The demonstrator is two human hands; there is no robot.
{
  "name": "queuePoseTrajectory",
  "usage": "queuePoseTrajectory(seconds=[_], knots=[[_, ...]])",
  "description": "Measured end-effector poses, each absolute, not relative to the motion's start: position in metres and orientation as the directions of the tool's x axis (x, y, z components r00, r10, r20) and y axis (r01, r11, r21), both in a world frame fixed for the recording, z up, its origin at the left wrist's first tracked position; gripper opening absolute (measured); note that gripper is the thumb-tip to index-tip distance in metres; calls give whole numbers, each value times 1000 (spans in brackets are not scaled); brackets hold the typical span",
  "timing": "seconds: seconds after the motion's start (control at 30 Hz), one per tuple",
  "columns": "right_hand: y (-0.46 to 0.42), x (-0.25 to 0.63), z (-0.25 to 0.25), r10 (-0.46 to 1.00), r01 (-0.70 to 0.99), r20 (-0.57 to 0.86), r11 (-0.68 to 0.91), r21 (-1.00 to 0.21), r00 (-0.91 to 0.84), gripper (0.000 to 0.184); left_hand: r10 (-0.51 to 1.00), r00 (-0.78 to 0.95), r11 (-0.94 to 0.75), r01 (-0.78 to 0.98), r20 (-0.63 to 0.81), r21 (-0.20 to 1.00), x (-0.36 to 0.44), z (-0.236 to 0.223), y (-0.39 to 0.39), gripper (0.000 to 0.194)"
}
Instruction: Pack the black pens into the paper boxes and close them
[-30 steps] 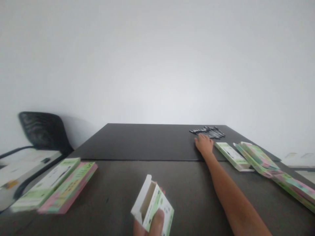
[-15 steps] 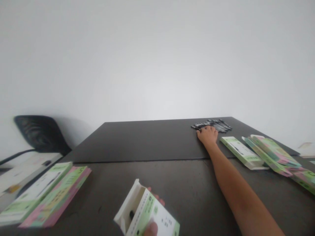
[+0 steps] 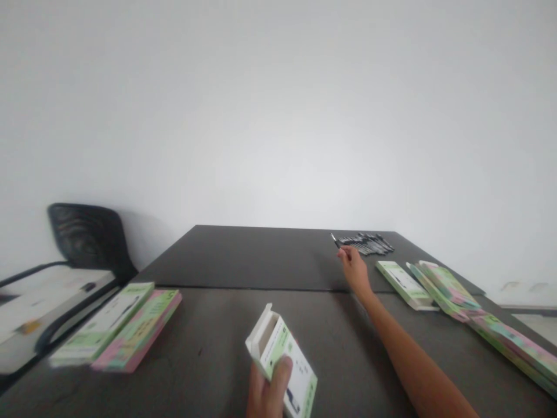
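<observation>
At the near middle, my left hand (image 3: 270,390) is closed around a white and green pen box (image 3: 300,380), thumb across its front. The box's end flap stands open, facing up and left; what lies inside cannot be made out. Farther out on the right, my right hand (image 3: 353,264) pinches a pen (image 3: 335,240), its pale end pointing up and left, raised off the table. Just beyond that hand, a pile of several black and clear pens (image 3: 369,244) lies on the dark table (image 3: 261,255).
Right of my right arm lie a white and green box (image 3: 404,284) and several green and pink boxes (image 3: 452,286). On the left, a white and green box (image 3: 107,325) rests beside a pink and green one (image 3: 141,331). A black mesh chair (image 3: 89,235) stands beyond them.
My right hand has lifted off the pile, moving left and nearer with a pen in its fingers. My left hand has turned the box more upright, its thumb now plainly showing. The view has shifted.
</observation>
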State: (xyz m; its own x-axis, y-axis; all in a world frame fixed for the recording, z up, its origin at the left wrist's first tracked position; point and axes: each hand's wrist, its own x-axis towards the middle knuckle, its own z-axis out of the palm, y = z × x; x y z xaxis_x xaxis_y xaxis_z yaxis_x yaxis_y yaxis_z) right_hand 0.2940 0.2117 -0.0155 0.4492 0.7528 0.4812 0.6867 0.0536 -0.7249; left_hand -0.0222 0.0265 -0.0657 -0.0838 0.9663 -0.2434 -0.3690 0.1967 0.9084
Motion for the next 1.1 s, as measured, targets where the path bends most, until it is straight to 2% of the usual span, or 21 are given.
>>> queuePoseTrajectory(seconds=[0.07,0.13,0.3,0.53,0.77,0.93,1.03,1.1], knots=[[184,268,-14,767,582,482,178,-794,423,73,993,-27,103,-314,-117,944,-28,-56,28,65],[154,243,-11,779,468,471,262,-844,414,76,998,60,29,-276,-13,961,-31,-44,29,62],[90,197,10,782,196,431,384,-902,451,55,964,208,-134,-160,166,978,-31,-20,28,40],[29,151,56,731,-61,449,553,-831,514,30,921,276,-264,-79,276,961,-32,-8,25,40],[-13,125,78,703,73,598,623,-779,385,21,869,367,-325,-80,331,942,-31,-4,20,36],[-17,122,61,802,99,539,533,-840,258,19,826,387,-394,-123,409,911,-30,-3,18,48],[-16,123,50,841,115,497,484,-868,211,19,840,396,-356,-113,371,928,-30,-1,16,45],[-16,123,49,837,189,513,482,-856,190,15,850,392,-328,-127,352,936,-30,0,16,44]])
